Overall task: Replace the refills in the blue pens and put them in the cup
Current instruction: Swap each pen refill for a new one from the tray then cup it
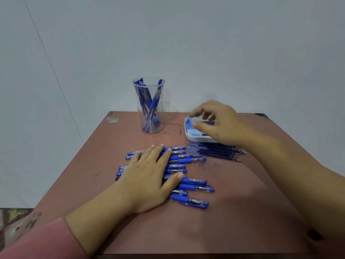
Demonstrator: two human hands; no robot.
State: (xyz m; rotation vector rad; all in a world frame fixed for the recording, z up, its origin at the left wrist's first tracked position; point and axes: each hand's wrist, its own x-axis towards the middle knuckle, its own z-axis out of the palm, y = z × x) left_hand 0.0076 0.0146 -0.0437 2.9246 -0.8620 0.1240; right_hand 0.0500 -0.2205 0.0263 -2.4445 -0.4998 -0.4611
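Blue pens inside clear cup

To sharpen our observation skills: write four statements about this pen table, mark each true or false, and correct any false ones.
1. The cup already holds pens. True.
2. The left hand lifts one pen into the air. False: it rests flat on the pile of pens.
3. The right hand is over the white tray. True.
4. The loose refills stand in the cup. False: they lie on the table beside the tray.

Left hand flat; right hand perhaps curled.
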